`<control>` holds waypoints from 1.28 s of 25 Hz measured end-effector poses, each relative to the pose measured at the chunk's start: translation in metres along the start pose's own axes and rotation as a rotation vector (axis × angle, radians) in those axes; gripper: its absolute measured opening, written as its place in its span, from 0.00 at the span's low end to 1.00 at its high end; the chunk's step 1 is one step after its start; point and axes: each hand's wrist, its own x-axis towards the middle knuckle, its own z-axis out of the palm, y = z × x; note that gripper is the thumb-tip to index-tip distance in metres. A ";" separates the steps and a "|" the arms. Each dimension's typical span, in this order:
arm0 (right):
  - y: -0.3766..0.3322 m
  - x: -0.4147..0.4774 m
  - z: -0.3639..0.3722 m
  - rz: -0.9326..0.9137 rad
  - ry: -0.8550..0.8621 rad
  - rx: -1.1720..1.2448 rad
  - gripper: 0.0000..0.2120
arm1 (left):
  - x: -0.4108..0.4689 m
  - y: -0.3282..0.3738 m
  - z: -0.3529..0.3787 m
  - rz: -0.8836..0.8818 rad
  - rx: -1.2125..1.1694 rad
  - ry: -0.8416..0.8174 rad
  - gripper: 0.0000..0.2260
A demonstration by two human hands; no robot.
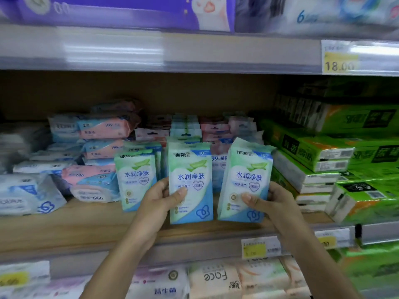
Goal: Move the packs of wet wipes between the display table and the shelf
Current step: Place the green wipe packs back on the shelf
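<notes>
1. The left hand (158,198) grips a middle pack (190,182) upright near the shelf (75,229) front edge.
2. The right hand (268,203) grips a tilted right pack (245,180).
3. Both packs are pale green and blue with white hearts.

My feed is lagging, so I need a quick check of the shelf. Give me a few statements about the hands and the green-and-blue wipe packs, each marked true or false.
1. The left hand grips the middle pack. True.
2. The right hand is empty. False: it holds the right pack, thumb on its front.
3. A third matching pack stands untouched to the left of the held ones. True.
4. The right pack stands straight upright. False: it leans, its top tipped to the right.
5. Green tissue boxes are stacked to the right of the packs. True.
6. The packs are above the price tag reading 18.00. False: that tag is on the shelf edge above them.
</notes>
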 end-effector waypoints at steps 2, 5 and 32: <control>0.000 -0.001 0.015 0.006 -0.062 0.026 0.18 | -0.019 0.009 -0.016 0.024 0.000 0.035 0.09; 0.005 -0.011 0.046 0.018 -0.197 0.047 0.19 | -0.061 0.017 -0.052 0.024 -0.010 0.144 0.10; 0.025 -0.650 0.399 0.399 -2.046 0.109 0.16 | -0.854 0.046 -0.039 0.119 0.046 2.050 0.11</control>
